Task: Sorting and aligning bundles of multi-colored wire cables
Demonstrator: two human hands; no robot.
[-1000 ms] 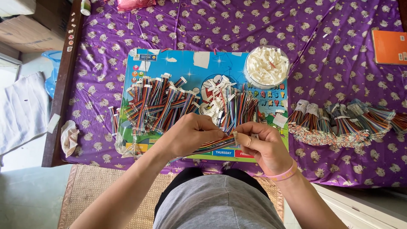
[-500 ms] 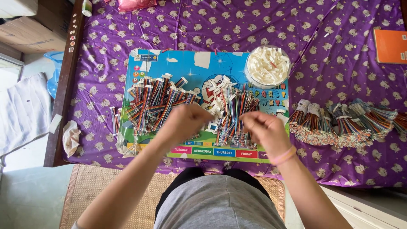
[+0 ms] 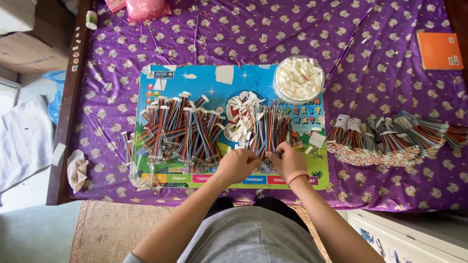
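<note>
**A:** Quick look at your setup. Your left hand (image 3: 237,164) and right hand (image 3: 286,160) are side by side at the bottom middle of the frame, both curled with fingers pinched into the near ends of the loose pile of coloured wires (image 3: 267,130). Can't tell exactly how many strands each one has hold of, but both look closed on that pile.

**B:** Why's it all on the blue cartoon mat (image 3: 170,78)?

**A:** My guess is it gives you a flat spot on the purple bedspread (image 3: 253,34) and keeps strands from getting lost in the print. Tied bundles (image 3: 178,127) fan out left of centre, more tied bundles (image 3: 390,139) sit off the mat at the right, and the round tub of white bits (image 3: 299,79) is just above the pile, in easy reach.

**B:** Room to move?

**A:** The mat's near edge is right under your wrists, with the bed edge just behind it. Open bedspread across the top; an orange booklet (image 3: 438,50) sits upper right.
</note>
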